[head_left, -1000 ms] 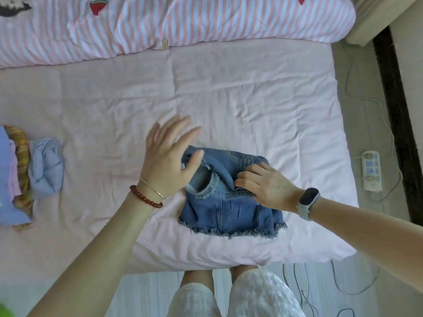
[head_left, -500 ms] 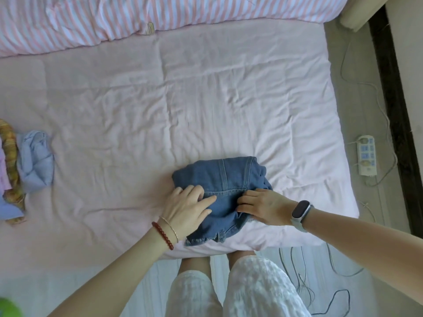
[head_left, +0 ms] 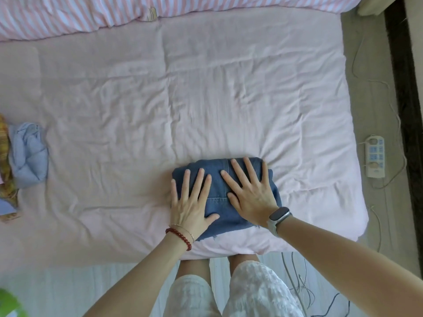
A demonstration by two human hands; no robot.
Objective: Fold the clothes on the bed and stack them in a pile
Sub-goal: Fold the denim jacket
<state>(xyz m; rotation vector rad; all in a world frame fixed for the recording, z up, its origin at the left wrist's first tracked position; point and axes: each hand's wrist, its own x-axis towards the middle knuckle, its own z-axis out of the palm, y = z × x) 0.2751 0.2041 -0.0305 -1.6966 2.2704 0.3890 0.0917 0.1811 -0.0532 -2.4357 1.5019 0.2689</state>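
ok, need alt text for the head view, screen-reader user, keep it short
Both hands, left hand and right hand, press flat with spread fingers on a folded denim garment near the front edge of a pink bed sheet. A few other clothes lie at the sheet's left edge; a power strip sits on the floor at right.

Two hands show, the left hand [head_left: 191, 207] and the right hand [head_left: 250, 193], both flat on one folded denim garment [head_left: 217, 186]. One bed [head_left: 206, 99] carries it. At the bed's left edge lie one crumpled light blue garment [head_left: 28, 154] and one patterned yellow garment [head_left: 5, 152]. One striped duvet [head_left: 91, 12], one power strip [head_left: 375, 156], one watch [head_left: 278, 215], one red bead bracelet [head_left: 180, 236].
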